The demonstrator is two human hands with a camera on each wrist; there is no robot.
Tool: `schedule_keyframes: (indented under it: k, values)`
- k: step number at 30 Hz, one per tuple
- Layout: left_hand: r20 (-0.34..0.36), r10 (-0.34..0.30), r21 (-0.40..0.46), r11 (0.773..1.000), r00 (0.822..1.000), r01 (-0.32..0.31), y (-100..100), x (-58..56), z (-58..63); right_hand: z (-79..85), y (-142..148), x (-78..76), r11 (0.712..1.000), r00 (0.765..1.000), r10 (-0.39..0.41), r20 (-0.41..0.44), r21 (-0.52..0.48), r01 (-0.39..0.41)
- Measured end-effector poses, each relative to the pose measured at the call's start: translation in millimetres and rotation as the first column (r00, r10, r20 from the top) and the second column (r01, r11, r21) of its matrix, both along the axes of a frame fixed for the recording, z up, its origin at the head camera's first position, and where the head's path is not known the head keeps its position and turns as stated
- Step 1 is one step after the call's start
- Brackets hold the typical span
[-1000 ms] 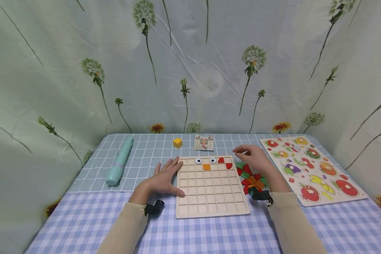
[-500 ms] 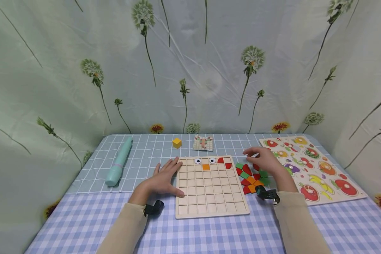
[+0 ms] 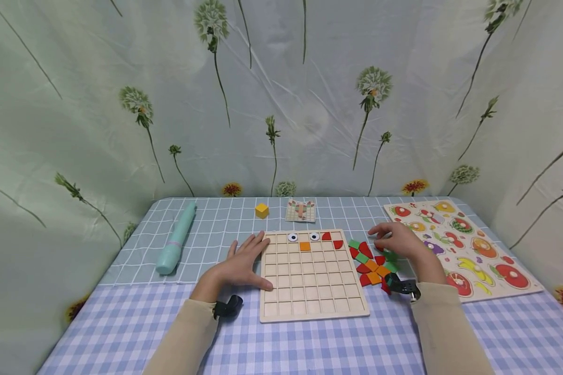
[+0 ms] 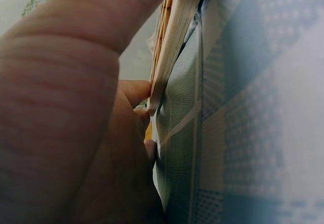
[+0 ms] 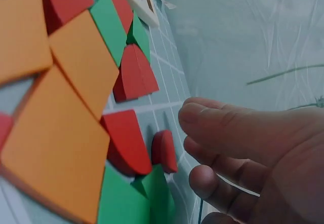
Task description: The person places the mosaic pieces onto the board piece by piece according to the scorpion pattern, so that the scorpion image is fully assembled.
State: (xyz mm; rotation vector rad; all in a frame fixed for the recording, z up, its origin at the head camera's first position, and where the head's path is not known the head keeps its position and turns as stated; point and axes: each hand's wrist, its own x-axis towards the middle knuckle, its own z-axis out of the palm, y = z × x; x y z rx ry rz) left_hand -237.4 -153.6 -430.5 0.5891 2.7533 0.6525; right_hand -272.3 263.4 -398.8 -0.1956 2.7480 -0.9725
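A square wooden grid board (image 3: 314, 281) lies in the middle of the table. Along its top rows sit two eye tiles (image 3: 293, 237), an orange square (image 3: 305, 246) and two red quarter-round pieces (image 3: 338, 245). My left hand (image 3: 241, 266) rests with spread fingers against the board's left edge, the thumb on its rim. To the right of the board, my right hand (image 3: 400, 240) hovers over the far side of a pile of red, green and orange wooden pieces (image 3: 371, 266). Its fingers are loosely bent; in the right wrist view a red piece (image 5: 164, 151) lies just apart from the fingertips.
A pattern card (image 3: 301, 211) and a yellow cube (image 3: 261, 211) stand behind the board. At the left lies a teal cylindrical object (image 3: 177, 239). A fruit puzzle board (image 3: 464, 250) occupies the right side, close to the right forearm. A floral curtain (image 3: 309, 104) hangs behind the table.
My right hand has moved right, from beside the board's top right corner to over the far part of the pile. The left hand and board have stayed put.
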Motion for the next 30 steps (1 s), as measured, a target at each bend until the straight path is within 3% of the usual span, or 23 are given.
schedule_keyframes:
  k: [19,30]
  values:
    - [0.009,-0.004,0.008,1.000,1.000,0.004,-1.7,-0.2,0.6,-7.9,8.3,-1.6,0.999,1.000,0.005,0.017,0.050,-0.006]
    - [0.008,-0.012,0.032,0.999,1.000,0.012,-2.9,0.5,-1.5,-5.6,4.1,-0.3,1.000,1.000,-0.017,0.021,-0.002,0.017]
